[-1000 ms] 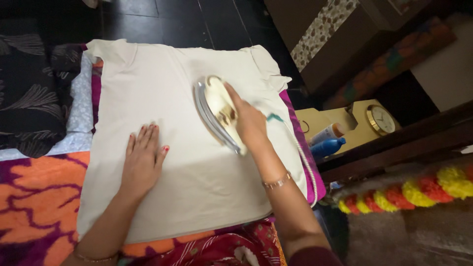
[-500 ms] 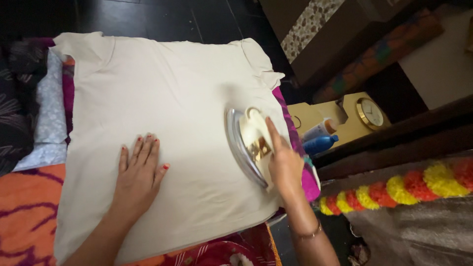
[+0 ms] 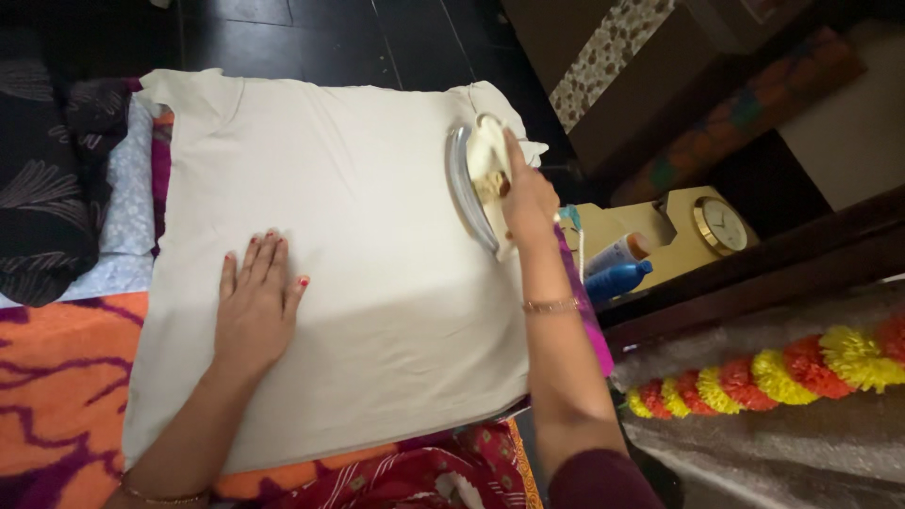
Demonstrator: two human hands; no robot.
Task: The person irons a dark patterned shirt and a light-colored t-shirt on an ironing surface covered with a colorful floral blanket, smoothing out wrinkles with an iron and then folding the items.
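The left hand [image 3: 253,306] is lying open, fingers spread flat, pressing on the cream T-shirt [image 3: 349,254] that is spreading across the orange and purple bedspread [image 3: 57,377]. Farther up, the right hand [image 3: 528,193] is gripping the electric iron [image 3: 476,179] near the shirt's right shoulder.

The shirt [image 3: 358,254] lies spread on the bedspread [image 3: 57,377]; the iron [image 3: 479,179] rests at its far right corner, bottles [image 3: 617,269] beyond the right edge.

cream t-shirt [image 3: 358,245], orange-and-purple patterned cloth [image 3: 57,377], red-and-yellow flower garland [image 3: 782,368]
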